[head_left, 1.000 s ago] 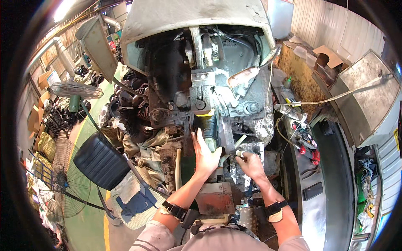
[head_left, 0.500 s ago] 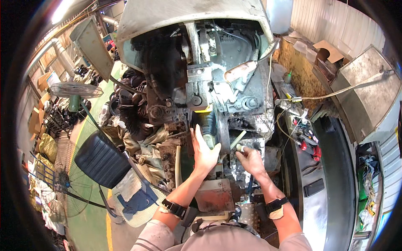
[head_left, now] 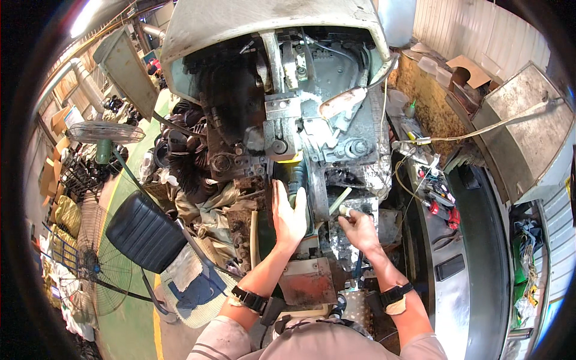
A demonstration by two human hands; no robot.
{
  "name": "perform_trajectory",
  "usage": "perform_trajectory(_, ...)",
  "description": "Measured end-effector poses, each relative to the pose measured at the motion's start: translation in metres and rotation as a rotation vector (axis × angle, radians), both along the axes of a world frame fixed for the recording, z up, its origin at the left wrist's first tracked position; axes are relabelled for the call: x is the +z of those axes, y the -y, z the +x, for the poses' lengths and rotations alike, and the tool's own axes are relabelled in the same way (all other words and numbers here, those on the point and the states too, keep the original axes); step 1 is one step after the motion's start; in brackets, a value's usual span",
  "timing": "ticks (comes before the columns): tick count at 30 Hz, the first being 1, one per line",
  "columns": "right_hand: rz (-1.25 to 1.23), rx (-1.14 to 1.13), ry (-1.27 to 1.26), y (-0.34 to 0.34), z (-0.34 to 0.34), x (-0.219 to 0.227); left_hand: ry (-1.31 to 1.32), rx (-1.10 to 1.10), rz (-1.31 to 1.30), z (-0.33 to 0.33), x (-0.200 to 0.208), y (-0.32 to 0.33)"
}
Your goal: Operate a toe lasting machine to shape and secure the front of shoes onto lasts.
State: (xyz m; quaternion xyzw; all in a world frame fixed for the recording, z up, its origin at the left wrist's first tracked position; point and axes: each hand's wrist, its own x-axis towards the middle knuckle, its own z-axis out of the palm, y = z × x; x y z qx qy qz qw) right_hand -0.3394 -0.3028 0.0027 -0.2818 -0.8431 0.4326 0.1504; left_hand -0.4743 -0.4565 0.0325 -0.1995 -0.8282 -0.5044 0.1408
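1. The dark, ribbed piece (head_left: 296,175) sits in the middle of the machine (head_left: 278,129), just on the near side of a yellow strip (head_left: 290,159); your hand hides part of its near end.
2. Your left hand (head_left: 289,217) is at that near end, fingers straight and pointing far, thumb spread to the right. Its grip is open, and you cannot tell here how firmly the palm bears on the piece.
3. Your right hand (head_left: 360,231), nearer and to the right, has its grip closed round a small pale knob (head_left: 344,210). A pale green rod (head_left: 340,200) stands just beyond it.
4. The step in hand looks like steadying the dark piece with your left while your right minds the knob. As a judgement, the next move calls for an even right hold and left fingers clear of the metal edges.
5. Near you, below both hands, is a red-brown plate (head_left: 307,280).
6. To the right, the metal worktop (head_left: 447,303) carries a dark flat rectangle (head_left: 450,268) and red-ended tools (head_left: 453,218).
7. To the left are a black padded chair (head_left: 147,230) and a wire-caged fan (head_left: 90,258).
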Motion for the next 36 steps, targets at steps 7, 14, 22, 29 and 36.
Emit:
perform_trajectory(7, -0.030, -0.037, -0.017, 0.003, 0.000, 0.005, 0.057, -0.040, 0.051, 0.000, 0.003, 0.001)
perform_trajectory(14, -0.007, -0.065, -0.057, 0.000, -0.002, -0.002, 0.114, -0.096, 0.049, 0.003, 0.017, 0.006)
perform_trajectory(22, 0.237, -0.077, -0.057, 0.014, -0.006, 0.019, 0.172, -0.385, 0.135, -0.008, 0.017, 0.049)
perform_trajectory(29, 0.144, 0.256, -0.059, 0.089, -0.054, 0.071, 0.314, -0.468, 0.341, -0.025, 0.002, 0.067)
perform_trajectory(36, 0.056, 0.236, -0.173, 0.107, -0.077, 0.061, 0.317, -0.548, 0.348, -0.032, -0.007, 0.073)
